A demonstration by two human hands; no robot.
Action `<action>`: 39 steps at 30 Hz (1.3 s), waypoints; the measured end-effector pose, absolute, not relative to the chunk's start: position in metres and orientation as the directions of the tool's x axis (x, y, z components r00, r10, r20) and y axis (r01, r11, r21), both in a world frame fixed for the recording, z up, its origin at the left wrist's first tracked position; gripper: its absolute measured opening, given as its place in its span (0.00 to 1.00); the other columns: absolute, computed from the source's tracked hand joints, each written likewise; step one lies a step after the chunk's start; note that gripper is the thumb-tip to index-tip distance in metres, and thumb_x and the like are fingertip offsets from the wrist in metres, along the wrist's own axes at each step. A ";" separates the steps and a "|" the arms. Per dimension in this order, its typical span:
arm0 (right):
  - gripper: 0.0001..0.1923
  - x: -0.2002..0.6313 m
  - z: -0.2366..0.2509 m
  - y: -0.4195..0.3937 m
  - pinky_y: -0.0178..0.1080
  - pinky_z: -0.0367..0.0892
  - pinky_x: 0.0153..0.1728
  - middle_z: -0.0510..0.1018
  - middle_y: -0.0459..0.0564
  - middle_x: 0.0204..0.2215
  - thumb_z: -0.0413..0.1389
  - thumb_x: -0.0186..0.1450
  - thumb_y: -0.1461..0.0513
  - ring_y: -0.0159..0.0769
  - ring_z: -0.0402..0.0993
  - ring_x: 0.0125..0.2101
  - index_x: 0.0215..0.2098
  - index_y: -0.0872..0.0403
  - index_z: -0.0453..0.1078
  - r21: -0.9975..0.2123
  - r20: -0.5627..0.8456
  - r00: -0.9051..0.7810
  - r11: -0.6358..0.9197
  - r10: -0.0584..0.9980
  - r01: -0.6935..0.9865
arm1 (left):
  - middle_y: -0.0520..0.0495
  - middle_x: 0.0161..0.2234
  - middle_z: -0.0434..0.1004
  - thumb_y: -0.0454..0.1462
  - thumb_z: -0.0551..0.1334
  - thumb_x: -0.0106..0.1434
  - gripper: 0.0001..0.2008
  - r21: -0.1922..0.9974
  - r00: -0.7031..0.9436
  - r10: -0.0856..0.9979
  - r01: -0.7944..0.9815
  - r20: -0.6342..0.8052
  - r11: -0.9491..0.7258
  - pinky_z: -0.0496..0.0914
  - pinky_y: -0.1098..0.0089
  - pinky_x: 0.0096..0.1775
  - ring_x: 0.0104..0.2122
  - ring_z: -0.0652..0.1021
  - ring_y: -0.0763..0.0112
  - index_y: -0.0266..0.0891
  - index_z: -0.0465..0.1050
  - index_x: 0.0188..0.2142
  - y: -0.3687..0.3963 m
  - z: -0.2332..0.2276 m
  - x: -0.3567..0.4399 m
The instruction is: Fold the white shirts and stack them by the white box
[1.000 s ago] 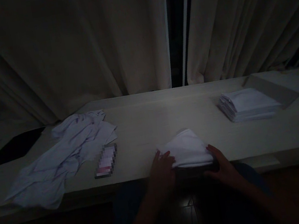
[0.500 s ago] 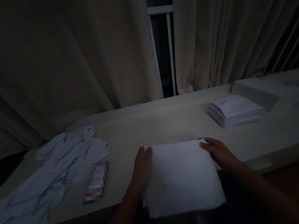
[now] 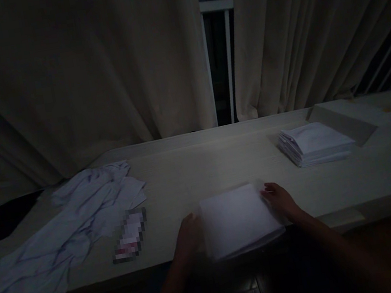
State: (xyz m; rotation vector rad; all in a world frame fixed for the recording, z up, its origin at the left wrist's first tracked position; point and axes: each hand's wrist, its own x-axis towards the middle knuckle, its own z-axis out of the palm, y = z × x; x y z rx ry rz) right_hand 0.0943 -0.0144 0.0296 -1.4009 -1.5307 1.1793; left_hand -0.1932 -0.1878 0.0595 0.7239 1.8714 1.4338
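Both hands (image 3: pixel 235 217) now flat beside the folded cloth (image 3: pixel 238 219), no longer overhanging the table (image 3: pixel 199 166).

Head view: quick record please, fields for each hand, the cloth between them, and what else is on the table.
left hand: at the left edge of the folded white cloth, touching it; grip unclear
right hand: at the cloth's right edge, fingers on it; grip unclear
cloth: folded flat, near the table's front edge
stack: folded white cloths, far right
pile: crumpled pale cloth, left
small item: blurred flat object, beside the pile
backdrop: curtains, dim light
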 end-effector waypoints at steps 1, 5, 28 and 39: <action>0.26 0.102 0.024 -0.018 0.43 0.71 0.38 0.78 0.57 0.42 0.60 0.57 0.49 0.43 0.77 0.38 0.48 0.55 0.70 -0.931 -0.020 -0.104 0.019 0.994 0.364 | 0.36 0.42 0.79 0.51 0.63 0.57 0.25 0.967 -0.626 0.759 0.030 -0.181 0.255 0.74 0.55 0.43 0.41 0.80 0.58 0.40 0.69 0.49 -0.195 0.057 -0.193; 0.29 0.127 0.009 -0.045 0.49 0.71 0.43 0.75 0.61 0.48 0.55 0.62 0.47 0.46 0.77 0.40 0.54 0.57 0.67 -0.855 0.065 -0.098 0.106 0.993 0.507 | 0.33 0.50 0.75 0.49 0.66 0.54 0.29 0.954 -0.663 0.728 0.069 -0.173 0.290 0.74 0.54 0.46 0.46 0.79 0.55 0.38 0.67 0.52 -0.224 0.042 -0.179; 0.33 0.119 0.008 -0.138 0.54 0.62 0.59 0.59 0.56 0.64 0.48 0.67 0.64 0.49 0.58 0.62 0.69 0.44 0.49 -0.534 0.356 -0.444 0.569 0.823 0.626 | 0.46 0.27 0.69 0.57 0.58 0.58 0.21 0.706 -0.635 0.772 0.562 0.034 0.432 0.68 0.58 0.39 0.32 0.73 0.58 0.44 0.63 0.24 -0.241 0.046 -0.138; 0.31 0.117 0.007 -0.138 0.53 0.65 0.56 0.59 0.58 0.63 0.49 0.67 0.67 0.50 0.61 0.60 0.67 0.44 0.56 -0.378 0.377 -0.507 0.628 0.775 0.680 | 0.43 0.33 0.73 0.53 0.55 0.61 0.19 0.630 -0.604 0.792 0.649 0.085 0.427 0.66 0.63 0.39 0.36 0.74 0.60 0.40 0.69 0.32 -0.235 0.054 -0.140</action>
